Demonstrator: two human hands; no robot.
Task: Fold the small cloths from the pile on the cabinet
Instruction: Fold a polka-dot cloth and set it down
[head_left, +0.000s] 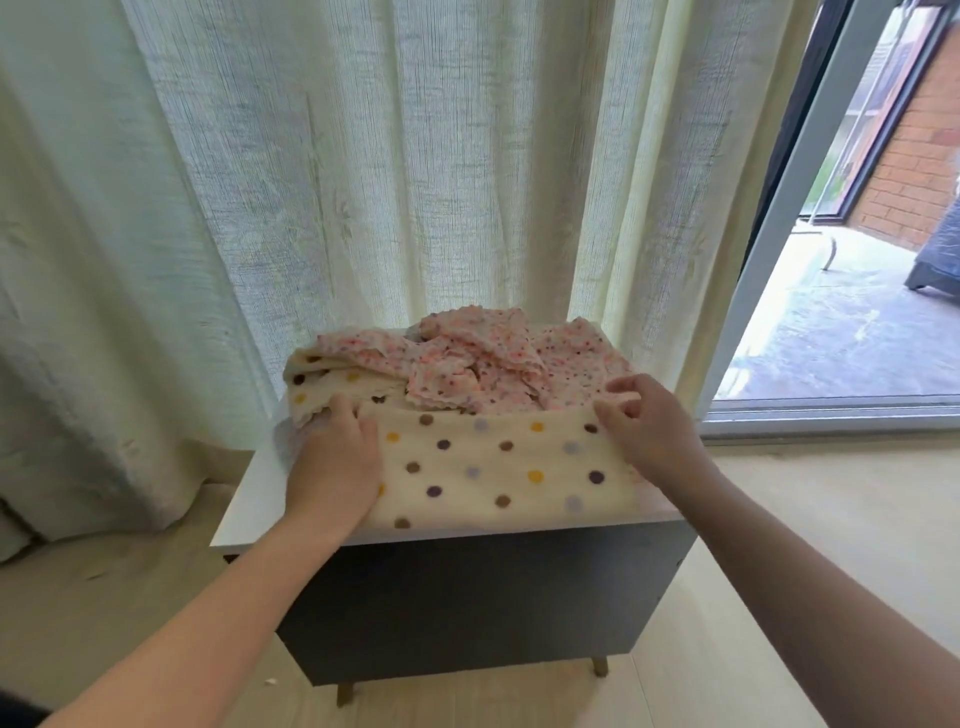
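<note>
Lying between left hand (337, 457) and right hand (649, 428): dotted cloth (493, 467). Left presses flat, fingers (343, 413) straight; right pinches its corner. Behind, the pile (467, 358): count unclear.

Cream dotted cloth (498, 467) flat at front; pile (467, 364) behind (rumpled, pink-speckled).
</note>
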